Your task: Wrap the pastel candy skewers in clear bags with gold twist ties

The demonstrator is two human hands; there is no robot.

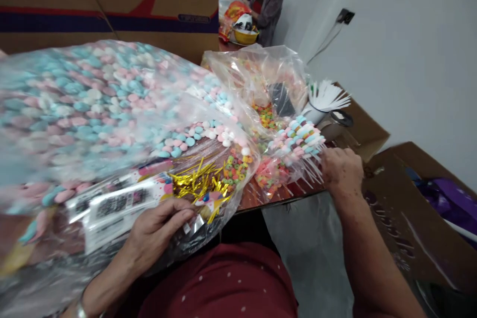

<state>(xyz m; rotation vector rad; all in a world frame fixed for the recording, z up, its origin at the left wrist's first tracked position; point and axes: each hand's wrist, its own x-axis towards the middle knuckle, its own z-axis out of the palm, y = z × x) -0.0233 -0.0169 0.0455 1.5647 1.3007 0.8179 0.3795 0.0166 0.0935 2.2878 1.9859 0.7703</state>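
My left hand (162,226) is closed in a pinch on the edge of a clear printed wrapper (196,223). Gold twist ties (197,179) and flat printed packets (119,203) lie just beyond it. At the table's right edge, my right hand (342,169) is closed at the white stick ends of a pile of marshmallow skewers (300,134); its fingertips are partly hidden. Those skewers carry pink, blue and white marshmallows with coloured rings between. A big clear bag of marshmallows (93,94) fills the left side. Loose ring candies (236,166) sit near its mouth.
A large carton (149,25) stands behind the bag. Another clear bag (242,67) holds ring candies. White sticks (328,95) stand in a container beside a dark-lidded jar (337,124). An open carton (421,208) is at right. Another person (268,10) is in the background.
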